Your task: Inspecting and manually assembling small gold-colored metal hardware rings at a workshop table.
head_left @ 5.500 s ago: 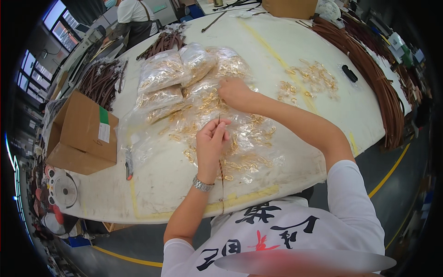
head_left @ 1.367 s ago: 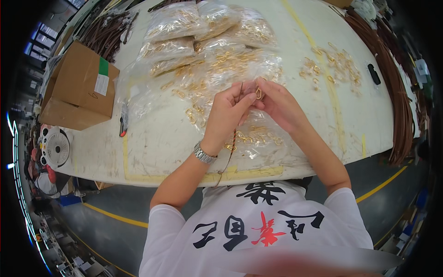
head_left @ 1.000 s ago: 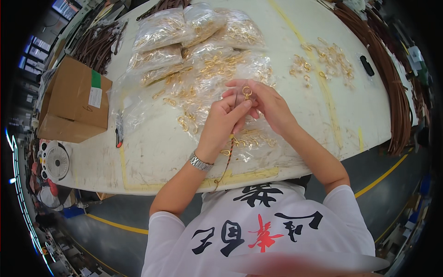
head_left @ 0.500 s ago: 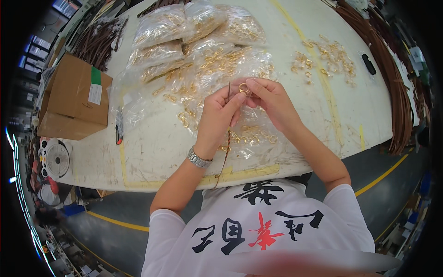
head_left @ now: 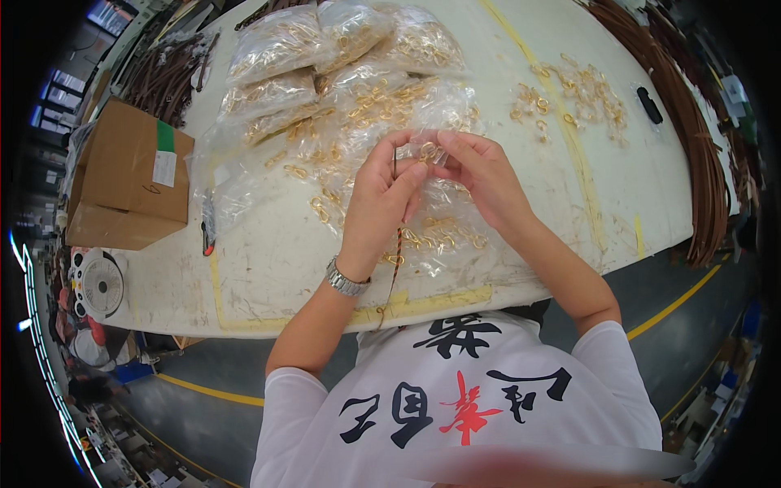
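Note:
Both my hands meet over the table, around a small gold metal clasp [head_left: 428, 151] with a ring-like end and clear film about it. My left hand [head_left: 376, 199], closed, pinches the clasp's lower part between thumb and fingers. A thin dark pointed tool [head_left: 395, 163] also sticks up from that hand, and a twisted cord [head_left: 396, 264] hangs below it toward my shirt. My right hand [head_left: 488, 180] is closed too, its thumb and forefinger pinching at the film beside the ring. Its other fingers are curled and partly hidden. Several gold clasps [head_left: 439, 236] in clear wrap lie beneath my hands.
Bulging clear bags of gold clasps [head_left: 281, 45] are piled at the far middle. Loose wrapped clasps [head_left: 590, 93] lie right, near a black object [head_left: 649, 106] and brown strips [head_left: 704, 175]. At left are a cardboard box [head_left: 130, 175], a utility knife [head_left: 208, 224] and a white fan [head_left: 100, 281].
My hands have shifted slightly left with the clasp. The clear film now shows raised around the ring, and my right fingertips have moved a little on it.

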`<state>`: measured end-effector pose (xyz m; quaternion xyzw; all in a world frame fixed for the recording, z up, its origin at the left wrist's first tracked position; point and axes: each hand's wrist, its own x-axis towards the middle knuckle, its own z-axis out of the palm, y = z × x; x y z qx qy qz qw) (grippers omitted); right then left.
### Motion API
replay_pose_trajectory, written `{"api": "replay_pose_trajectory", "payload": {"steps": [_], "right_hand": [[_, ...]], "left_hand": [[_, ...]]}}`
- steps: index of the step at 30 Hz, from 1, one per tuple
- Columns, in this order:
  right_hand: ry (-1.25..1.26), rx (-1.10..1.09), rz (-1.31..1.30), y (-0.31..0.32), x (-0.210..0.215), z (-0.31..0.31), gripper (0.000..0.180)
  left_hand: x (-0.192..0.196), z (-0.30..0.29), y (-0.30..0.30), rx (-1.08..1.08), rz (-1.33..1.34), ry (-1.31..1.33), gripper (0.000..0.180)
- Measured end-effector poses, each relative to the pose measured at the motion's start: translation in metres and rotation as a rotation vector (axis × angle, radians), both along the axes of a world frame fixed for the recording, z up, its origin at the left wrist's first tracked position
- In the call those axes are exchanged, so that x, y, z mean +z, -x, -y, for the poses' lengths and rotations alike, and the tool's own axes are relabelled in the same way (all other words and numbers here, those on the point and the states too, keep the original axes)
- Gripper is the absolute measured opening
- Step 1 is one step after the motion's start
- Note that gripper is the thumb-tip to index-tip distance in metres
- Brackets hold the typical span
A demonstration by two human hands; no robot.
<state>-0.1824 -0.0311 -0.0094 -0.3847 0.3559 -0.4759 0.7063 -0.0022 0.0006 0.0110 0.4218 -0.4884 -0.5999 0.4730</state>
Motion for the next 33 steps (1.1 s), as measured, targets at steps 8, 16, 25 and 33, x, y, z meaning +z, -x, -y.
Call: {"api": "replay_pose_trajectory", "payload": {"steps": [8,16,25,33], "right_hand": [[-0.024,-0.01,-0.011,-0.006,0.008,-0.006,0.031],[0.161,0.063,-0.213,-0.001,-0.007,-0.002,0.026],[-0.007,-0.077,-0.068,0.009,0.003,0.006,0.031],[-0.028,-0.093,-0.058,0.01,0.0,0.007,0.031]], "left_hand": [[0.005,0.001,-0.002,0.03,0.031,-0.016,0.05],[0.0,0.001,-0.001,0.044,0.361,0.087,0.038],[-0.002,0.008,-0.008,0.19,0.177,0.034,0.028],[-0.009,0.007,-0.007,0.195,0.253,0.188,0.016]]}}
